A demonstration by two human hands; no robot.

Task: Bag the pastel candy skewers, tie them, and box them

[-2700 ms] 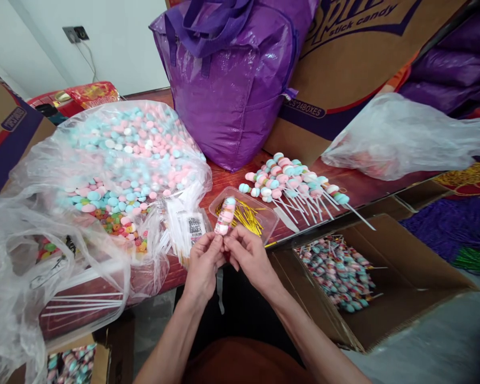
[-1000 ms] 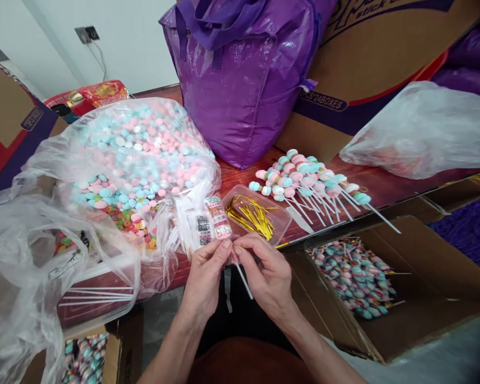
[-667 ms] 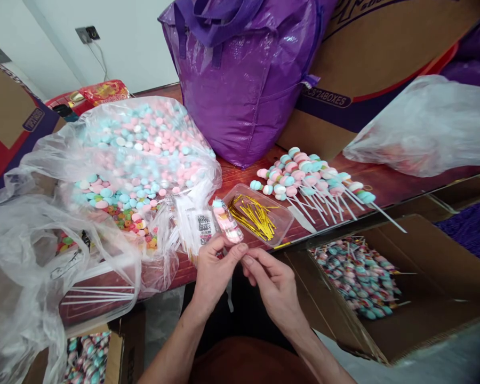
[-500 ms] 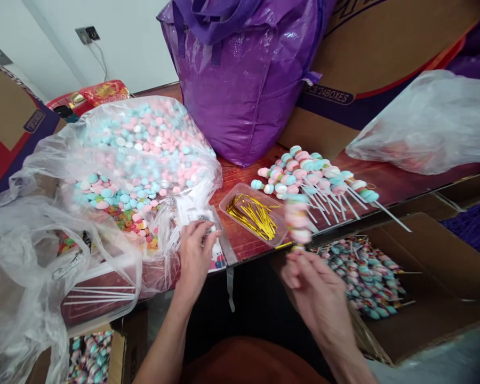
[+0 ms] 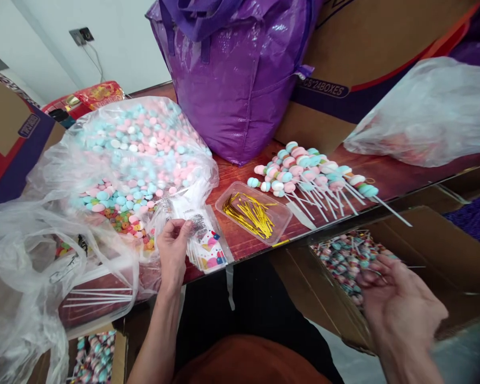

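Over the cardboard box of finished candy skewers (image 5: 346,256) on the right, my right hand (image 5: 402,306) has loosely curled fingers, slightly apart and blurred, and no skewer shows in it. My left hand (image 5: 174,253) pinches at the top edge of a stack of clear printed plastic bags (image 5: 210,248); its fingertips partly hide the bag. Right of the stack, a clear plastic tray (image 5: 286,221) holds gold twist ties (image 5: 256,216). Beyond the tray lies a pile of pink, blue and white candy skewers (image 5: 310,168) with white sticks pointing toward me.
A big clear bag of loose candies (image 5: 144,144) fills the left of the table. Behind stands a purple bag (image 5: 240,80) beside a large carton (image 5: 332,58). White sticks (image 5: 98,296) lie at the front left, above another box of skewers (image 5: 94,354). A white plastic bag (image 5: 432,114) rests at right.
My right hand has moved right and down from the table edge to over the box, and the skewer it held no longer shows. My left hand has drawn slightly left, fingers now pinched.
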